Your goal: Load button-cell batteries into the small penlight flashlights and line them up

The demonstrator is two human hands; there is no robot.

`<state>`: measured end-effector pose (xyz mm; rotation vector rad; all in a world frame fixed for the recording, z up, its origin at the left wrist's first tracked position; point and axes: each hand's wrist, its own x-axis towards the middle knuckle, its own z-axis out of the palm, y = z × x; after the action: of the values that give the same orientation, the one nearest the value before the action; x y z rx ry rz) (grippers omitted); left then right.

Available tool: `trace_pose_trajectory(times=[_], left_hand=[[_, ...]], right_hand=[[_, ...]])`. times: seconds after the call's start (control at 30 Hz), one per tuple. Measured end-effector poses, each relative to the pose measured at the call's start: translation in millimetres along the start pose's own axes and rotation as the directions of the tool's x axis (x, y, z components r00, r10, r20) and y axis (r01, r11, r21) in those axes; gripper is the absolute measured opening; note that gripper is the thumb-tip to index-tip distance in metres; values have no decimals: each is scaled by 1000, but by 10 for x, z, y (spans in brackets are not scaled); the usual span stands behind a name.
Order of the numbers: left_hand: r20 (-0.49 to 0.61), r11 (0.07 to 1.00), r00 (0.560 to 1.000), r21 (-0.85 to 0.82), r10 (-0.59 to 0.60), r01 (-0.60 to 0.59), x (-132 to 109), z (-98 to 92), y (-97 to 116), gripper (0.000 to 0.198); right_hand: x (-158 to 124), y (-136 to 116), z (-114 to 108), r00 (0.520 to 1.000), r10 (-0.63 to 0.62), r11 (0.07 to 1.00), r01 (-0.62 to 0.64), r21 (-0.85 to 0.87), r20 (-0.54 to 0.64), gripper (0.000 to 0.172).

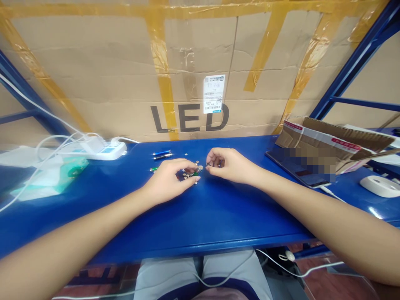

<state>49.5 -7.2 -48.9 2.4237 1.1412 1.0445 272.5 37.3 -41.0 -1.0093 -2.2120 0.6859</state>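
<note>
A loose pile of small round metallic pieces (200,168), perhaps button cells, lies on the blue table (215,221). My left hand (168,179) rests over the pile's left side, thumb and fingers apart, with several pieces between them. Just right of the pile, my right hand (229,165) has its fingers curled and thumb pressed in a pinch; what it holds is too small to name. Behind my left hand lie a blue metal tube (162,152) and a black one (163,157), like small pocket torches. A green one (153,169) is partly hidden by the hand.
At the left are a white power strip (115,151) with cables and a green-white soft pack (58,177). To the right lie a phone (293,168), an open cardboard box (325,139) and a white mouse (379,185). A large taped carton (125,75) stands behind.
</note>
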Motion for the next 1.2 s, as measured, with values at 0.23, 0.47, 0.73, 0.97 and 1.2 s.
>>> trace_pose_trajectory(times=[0.23, 0.47, 0.73, 0.97, 1.2], left_hand=[[25, 1000, 1000, 10, -19, 19, 14, -6, 7, 15], [12, 1000, 1000, 20, -11, 11, 15, -9, -9, 17], [-10, 1000, 1000, 13, 5, -5, 7, 4, -33, 19], [2, 1000, 1000, 7, -2, 1, 10, 3, -38, 19], [32, 1000, 999, 12, 27, -27, 12, -4, -23, 20]], right_hand=[[-10, -45, 30, 999, -40, 953, 43, 299, -16, 20], [-7, -122, 26, 999, -9, 914, 21, 404, -31, 30], [2, -107, 22, 997, 12, 923, 17, 384, -75, 25], [-29, -95, 54, 993, -77, 914, 106, 392, -89, 20], [-89, -150, 44, 968, -225, 962, 239, 134, -109, 10]])
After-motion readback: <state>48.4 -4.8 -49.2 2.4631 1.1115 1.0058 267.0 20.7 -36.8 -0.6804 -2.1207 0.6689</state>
